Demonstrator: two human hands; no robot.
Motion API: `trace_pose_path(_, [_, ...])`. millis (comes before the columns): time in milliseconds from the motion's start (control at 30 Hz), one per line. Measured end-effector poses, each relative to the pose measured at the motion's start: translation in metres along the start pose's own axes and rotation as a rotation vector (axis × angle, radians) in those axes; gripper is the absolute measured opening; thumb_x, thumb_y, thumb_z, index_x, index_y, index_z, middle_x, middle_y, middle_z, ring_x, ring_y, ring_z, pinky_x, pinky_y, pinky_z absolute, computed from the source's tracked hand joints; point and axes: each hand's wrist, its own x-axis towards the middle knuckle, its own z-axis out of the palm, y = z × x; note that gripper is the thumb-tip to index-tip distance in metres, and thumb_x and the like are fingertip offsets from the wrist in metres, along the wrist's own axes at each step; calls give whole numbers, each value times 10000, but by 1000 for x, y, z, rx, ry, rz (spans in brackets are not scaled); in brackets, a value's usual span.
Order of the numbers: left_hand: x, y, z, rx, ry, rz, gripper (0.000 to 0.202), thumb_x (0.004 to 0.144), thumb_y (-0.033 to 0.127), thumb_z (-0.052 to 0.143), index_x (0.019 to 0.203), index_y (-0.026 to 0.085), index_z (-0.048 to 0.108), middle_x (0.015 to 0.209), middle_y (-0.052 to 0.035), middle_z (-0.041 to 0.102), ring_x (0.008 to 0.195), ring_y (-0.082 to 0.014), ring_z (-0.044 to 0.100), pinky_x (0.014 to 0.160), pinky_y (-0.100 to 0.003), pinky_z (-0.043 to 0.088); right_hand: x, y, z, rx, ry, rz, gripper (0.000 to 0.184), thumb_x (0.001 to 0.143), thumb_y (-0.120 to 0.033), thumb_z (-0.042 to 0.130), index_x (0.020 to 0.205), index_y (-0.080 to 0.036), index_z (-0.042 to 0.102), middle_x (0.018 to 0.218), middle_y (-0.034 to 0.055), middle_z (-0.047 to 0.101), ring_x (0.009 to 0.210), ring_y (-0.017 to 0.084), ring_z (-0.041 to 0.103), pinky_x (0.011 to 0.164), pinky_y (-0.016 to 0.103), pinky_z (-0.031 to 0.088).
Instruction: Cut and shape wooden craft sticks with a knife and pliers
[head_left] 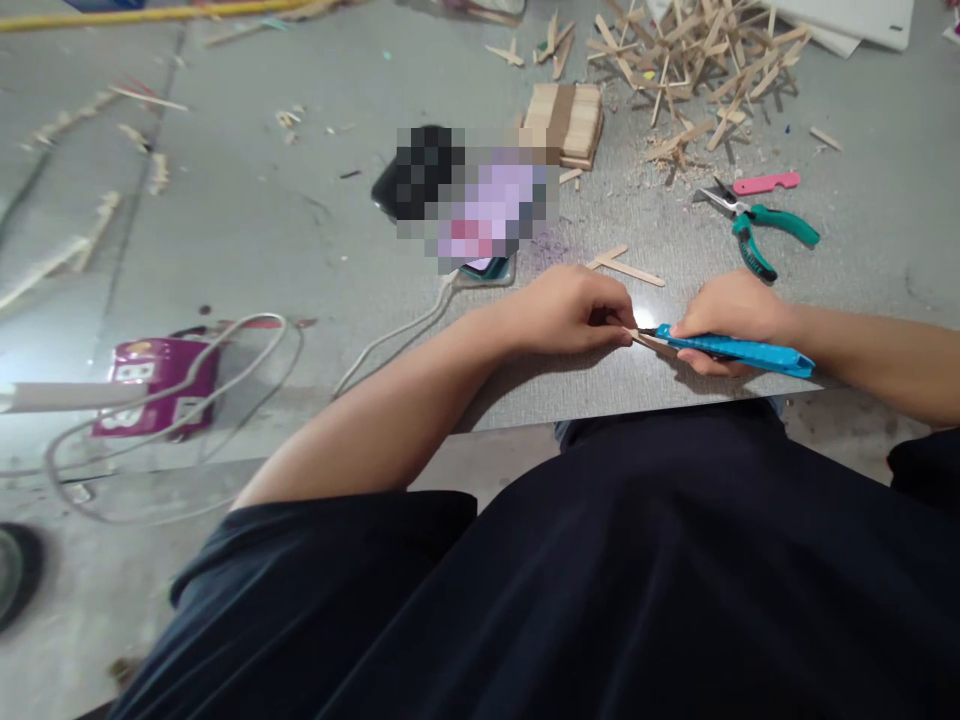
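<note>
My left hand (581,310) pinches one end of a wooden craft stick (654,342) just above the table's front edge. In my right hand (731,315) is a blue utility knife (765,354), its handle lying across my fingers. The knife's front end meets the stick between the two hands; how deep the blade sits is too small to tell. Two loose craft sticks (630,270) lie crossed on the table just beyond my hands. Green-handled needle-nose pliers (757,225) rest, jaws apart, beyond my right hand.
A banded bundle of craft sticks (581,125) and a heap of joined sticks (697,60) lie at the back. A phone (491,210) with a white cable (397,330) is left of centre, near a black object (420,175). A purple packet (157,385) lies far left.
</note>
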Motion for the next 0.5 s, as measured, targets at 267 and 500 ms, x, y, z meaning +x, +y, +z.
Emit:
trace_pose_path(267, [-1,4,-2,12,-21,-12,148,1012,352,777,991,228,854,905,-9,847,815,-165,751,782,-307,487,0,4,8,52,51,-23,332,1062,-444,557,966,-238,799,822,80,807,778,222,649,708,401,246])
trace_pose_path(500, [0,2,0,10,-21,3,137,1014,344,778,1000,230,853,908,-19,851,790,-153,729,779,-296,491,2,3,5,28,-26,18,289,1055,-450,615,975,-240,796,795,49,793,748,209,652,679,387,241])
